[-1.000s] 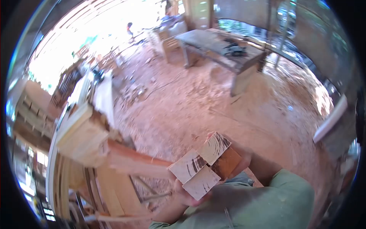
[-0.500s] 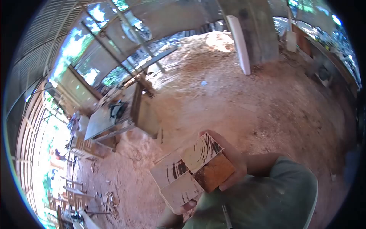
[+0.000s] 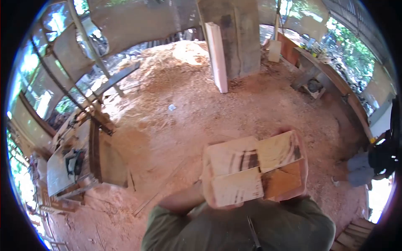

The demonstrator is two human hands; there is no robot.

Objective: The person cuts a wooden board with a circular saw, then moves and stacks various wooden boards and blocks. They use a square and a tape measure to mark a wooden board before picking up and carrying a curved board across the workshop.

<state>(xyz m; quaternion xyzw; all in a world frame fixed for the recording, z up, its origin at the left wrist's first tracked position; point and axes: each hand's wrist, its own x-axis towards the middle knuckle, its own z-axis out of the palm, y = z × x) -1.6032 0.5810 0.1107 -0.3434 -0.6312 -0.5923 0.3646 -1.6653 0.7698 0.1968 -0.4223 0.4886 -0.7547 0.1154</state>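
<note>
In front of my chest I hold several wooden blocks (image 3: 238, 186) together, their faces towards me. Three are pale with dark streaks; the lower right block (image 3: 283, 180) is orange-brown. My left hand (image 3: 208, 190) is closed around the left side of the stack, with its fingertips showing under the lower edge. Around the right side wraps my right hand (image 3: 303, 167). Parts of both hands are hidden behind the wood.
A workbench (image 3: 69, 167) with a dark tool on it stands at left. A pale plank (image 3: 216, 58) leans against a big panel (image 3: 242, 42). Sawdust (image 3: 171, 67) covers the ground behind. Another person (image 3: 364, 167) stands at the right edge, near a long bench (image 3: 335, 79).
My view has swung to the right, bringing the other person into sight. The blocks have shifted right and straightened from a tilt, still between both my hands.
</note>
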